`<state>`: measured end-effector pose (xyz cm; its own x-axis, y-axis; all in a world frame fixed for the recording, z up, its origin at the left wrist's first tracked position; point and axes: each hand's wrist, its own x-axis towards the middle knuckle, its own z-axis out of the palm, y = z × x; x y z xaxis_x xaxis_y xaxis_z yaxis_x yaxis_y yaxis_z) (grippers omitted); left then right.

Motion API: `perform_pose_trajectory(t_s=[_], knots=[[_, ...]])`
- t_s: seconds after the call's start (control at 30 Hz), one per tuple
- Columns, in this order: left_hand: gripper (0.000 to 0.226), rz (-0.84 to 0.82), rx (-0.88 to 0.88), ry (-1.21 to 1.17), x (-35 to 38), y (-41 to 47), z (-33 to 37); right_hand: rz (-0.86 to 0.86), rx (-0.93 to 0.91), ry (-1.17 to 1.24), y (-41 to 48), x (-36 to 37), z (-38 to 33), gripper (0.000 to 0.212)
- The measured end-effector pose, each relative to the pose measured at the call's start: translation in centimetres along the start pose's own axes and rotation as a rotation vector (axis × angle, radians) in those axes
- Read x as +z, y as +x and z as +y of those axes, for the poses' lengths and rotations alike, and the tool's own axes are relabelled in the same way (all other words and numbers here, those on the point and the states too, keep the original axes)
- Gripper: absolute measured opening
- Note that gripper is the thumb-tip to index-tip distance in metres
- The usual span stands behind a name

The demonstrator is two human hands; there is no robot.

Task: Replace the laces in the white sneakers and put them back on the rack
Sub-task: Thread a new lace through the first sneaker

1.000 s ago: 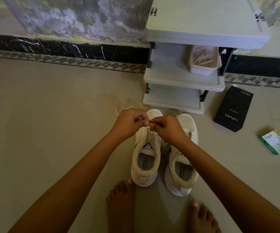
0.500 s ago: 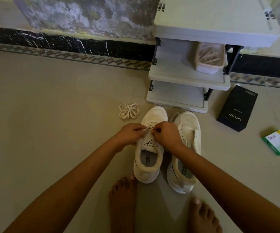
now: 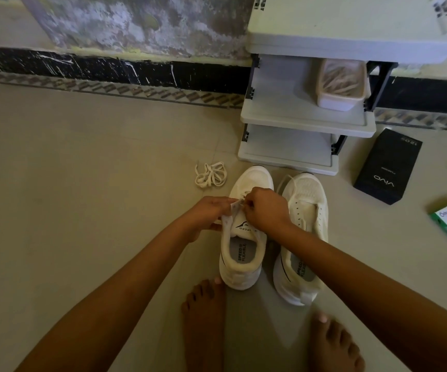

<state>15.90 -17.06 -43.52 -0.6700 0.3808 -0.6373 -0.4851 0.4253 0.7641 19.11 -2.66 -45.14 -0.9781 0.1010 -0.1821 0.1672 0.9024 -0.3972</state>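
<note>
Left hand (image 3: 208, 214) pinches the eyelet flap of the white mesh sneaker (image 3: 244, 255); right hand (image 3: 266, 210) pinches the white flat lace (image 3: 244, 195) directly opposite.

The person's left forearm (image 3: 126, 285) and right forearm (image 3: 364, 267) are bare along all that shows of them, slim and smooth, and the left hand (image 3: 211, 213) and right hand (image 3: 266, 210) are bare too. Just behind the heel of the left-hand white sneaker (image 3: 244, 253), the left foot (image 3: 203, 323) is unshod, with short toenails. The right foot (image 3: 335, 345), to the right of that heel, is unshod likewise.
</note>
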Motion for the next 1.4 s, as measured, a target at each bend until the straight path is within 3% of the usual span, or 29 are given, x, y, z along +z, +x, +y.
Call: perform_pose_trajectory(t_s=[0.17, 0.53, 0.77, 0.87, 0.93, 1.03, 1.13, 1.17, 1.23, 1.3, 1.4], knots=[[0.019, 0.013, 0.004, -0.003, 0.1, 0.1, 0.1, 0.038, 0.015, 0.007, 0.1, 0.2, -0.2, 0.021], [0.024, 0.052, -0.034, -0.052, 0.9, 0.7, 0.1, 0.062, 0.091, 0.067, -0.6, 1.3, -0.1, 0.018], [0.01, 0.356, 0.332, 0.335, 1.9, 2.1, -1.7, 0.061, 0.029, 0.12, -0.7, 0.6, 0.7, 0.022], [0.012, 0.407, 0.372, 0.459, 1.8, 2.4, -1.1, 0.046, -0.03, 0.012, -1.1, 0.7, 2.0, 0.052], [0.011, 0.394, 0.401, 0.286, 1.7, 1.8, 0.3, -0.072, -0.039, -0.012, -1.3, 0.7, 2.9, 0.064], [0.016, 0.268, 0.523, -0.12, 0.6, 0.4, 3.9, -0.15, -0.061, -0.015, -1.0, 0.8, 3.5, 0.066], [0.023, 0.276, 0.594, -0.225, -0.7, -0.2, 5.9, -0.206, -0.085, 0.025, -0.7, 0.5, 3.6, 0.072], [0.022, 0.324, 0.562, -0.14, -0.6, -0.1, 5.7, -0.226, -0.08, 0.058, -0.6, 0.3, 3.9, 0.076], [0.018, 0.367, 0.474, 0.258, 0.0, 0.5, 3.9, -0.249, -0.064, 0.115, -0.5, 0.0, 4.4, 0.083], [0.021, 0.269, 0.396, 0.637, 0.7, 1.3, 1.4, -0.253, -0.06, 0.148, -0.6, -0.1, 4.7, 0.088], [0.016, 0.253, 0.364, 0.796, 1.0, 1.7, 0.1, -0.242, -0.071, 0.17, -0.8, 0.0, 4.7, 0.088]])
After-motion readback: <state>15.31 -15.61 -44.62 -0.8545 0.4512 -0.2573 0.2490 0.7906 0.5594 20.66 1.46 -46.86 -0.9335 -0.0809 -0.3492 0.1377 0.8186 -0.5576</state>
